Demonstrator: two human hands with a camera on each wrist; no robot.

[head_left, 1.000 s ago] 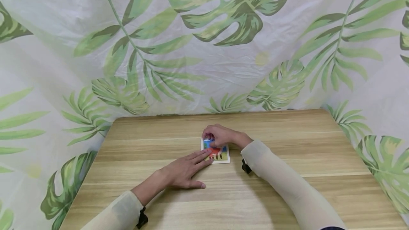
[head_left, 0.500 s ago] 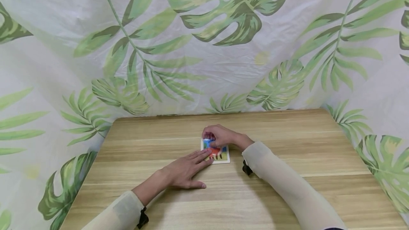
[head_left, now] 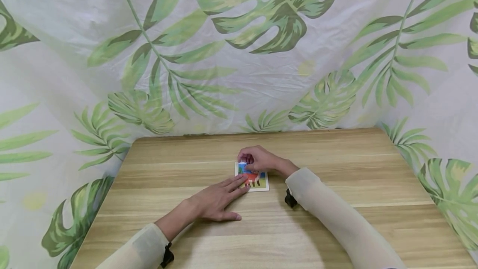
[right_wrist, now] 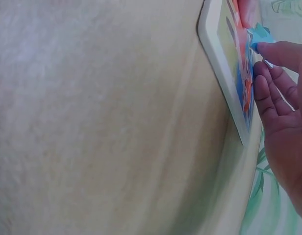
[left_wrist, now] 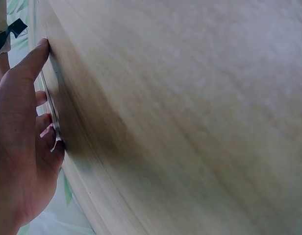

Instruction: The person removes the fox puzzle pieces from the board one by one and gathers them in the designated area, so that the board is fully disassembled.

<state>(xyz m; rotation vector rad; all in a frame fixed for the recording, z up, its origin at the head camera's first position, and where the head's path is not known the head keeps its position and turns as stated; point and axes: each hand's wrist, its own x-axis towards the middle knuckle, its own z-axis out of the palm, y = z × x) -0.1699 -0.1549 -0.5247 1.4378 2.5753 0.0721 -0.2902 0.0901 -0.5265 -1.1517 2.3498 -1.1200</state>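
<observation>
I see the puzzle board point(head_left: 257, 182) lying flat mid-table point(head_left: 336, 219), its slightly longer axis running left to right. My right hand point(head_left: 261, 159) pinches a blue puzzle piece point(head_left: 242, 166) at its far left corner; my left hand point(head_left: 214, 202) presses flat fingers on its near left edge.

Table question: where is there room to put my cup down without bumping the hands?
The table has bare wood right of the right hand, left of the left hand, and along the near edge between the sleeves. It is crowded in the middle, where both hands touch the puzzle.
</observation>
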